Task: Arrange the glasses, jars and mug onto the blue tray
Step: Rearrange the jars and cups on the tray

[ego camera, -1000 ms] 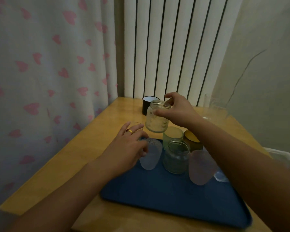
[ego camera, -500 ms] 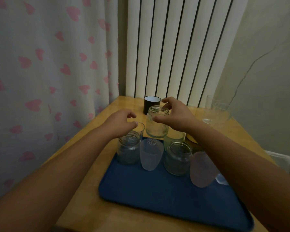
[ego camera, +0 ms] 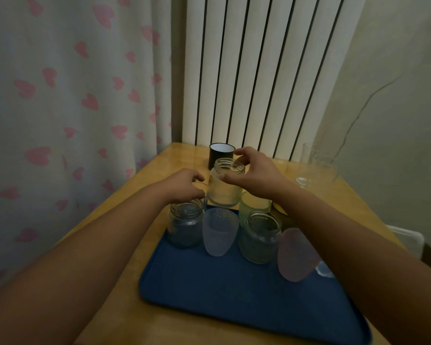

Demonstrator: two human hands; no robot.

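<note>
most of the glassware already stands at the far end of the flat blue tray (ego camera: 234, 295): two clear round jars, two frosted tumblers and a pale green glass. the right hand (ego camera: 256, 176) pinches the rim of a ribbed clear glass jar (ego camera: 224, 186) at the tray's far edge. the left hand (ego camera: 182, 186) curls around a thin clear glass (ego camera: 202, 189) beside it. the black mug (ego camera: 220, 153) with a white inside waits behind on the wooden table (ego camera: 110, 245), and a clear jug (ego camera: 314, 168) stands far right.

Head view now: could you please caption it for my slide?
Right hand holds a ribbed clear glass jar above the blue tray.
</note>
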